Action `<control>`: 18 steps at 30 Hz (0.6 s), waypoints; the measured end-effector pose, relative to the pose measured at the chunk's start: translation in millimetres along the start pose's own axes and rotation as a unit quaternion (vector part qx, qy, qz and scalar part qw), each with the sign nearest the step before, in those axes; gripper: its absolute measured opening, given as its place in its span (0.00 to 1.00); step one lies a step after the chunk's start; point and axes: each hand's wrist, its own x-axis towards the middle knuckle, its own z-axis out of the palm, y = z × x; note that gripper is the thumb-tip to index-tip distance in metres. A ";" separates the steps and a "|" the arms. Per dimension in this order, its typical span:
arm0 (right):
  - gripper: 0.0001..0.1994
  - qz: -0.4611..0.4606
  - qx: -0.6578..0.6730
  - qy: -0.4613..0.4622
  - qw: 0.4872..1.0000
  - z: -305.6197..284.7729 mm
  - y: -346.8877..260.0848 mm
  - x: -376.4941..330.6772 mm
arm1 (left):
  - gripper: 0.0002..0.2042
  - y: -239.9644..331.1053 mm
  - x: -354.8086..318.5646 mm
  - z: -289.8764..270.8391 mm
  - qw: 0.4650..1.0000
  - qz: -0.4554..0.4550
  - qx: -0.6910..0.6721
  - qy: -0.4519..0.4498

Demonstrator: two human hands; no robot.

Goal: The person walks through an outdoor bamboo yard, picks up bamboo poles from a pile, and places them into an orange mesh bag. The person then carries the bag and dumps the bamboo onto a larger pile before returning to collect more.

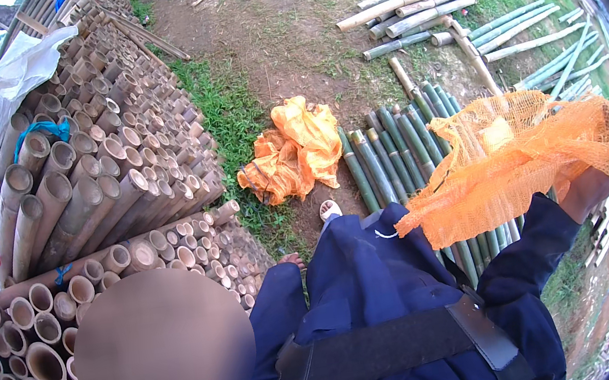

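An orange mesh sack (467, 199) hangs spread out in front of my right side, its far part lying over green bamboo poles. My right hand (586, 195) grips it at the right end; the mesh covers most of the fingers. Near the end of the dark blue left sleeve, my left hand (292, 260) shows only in small part, low beside the stacked bamboo, and its fingers are too hidden to read. A heap of orange mesh (295, 149) lies crumpled on the ground ahead, partly on grass.
Cut bamboo tubes (114, 146) are stacked high along the left, with a white sheet (19, 70) over the far end. Green bamboo poles (378, 165) lie side by side ahead right. Pale poles (411, 7) lie beyond. A white sandal (329, 208) shows below me. A blurred round patch hides the lower left.
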 end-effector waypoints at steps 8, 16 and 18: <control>0.22 0.028 -0.006 0.031 0.999 118.0 1.5 17.5 | 0.15 299.8 53.6 33.6 0.961 0.248 0.060 0.106; 0.20 0.041 0.001 0.011 0.999 293.1 55.6 15.7 | 0.10 302.2 186.8 32.8 0.942 -0.086 -0.231 -0.229; 0.20 -0.011 -0.035 -0.027 0.999 360.3 72.4 15.8 | 0.10 320.0 240.5 50.8 0.919 -0.102 -0.240 -0.296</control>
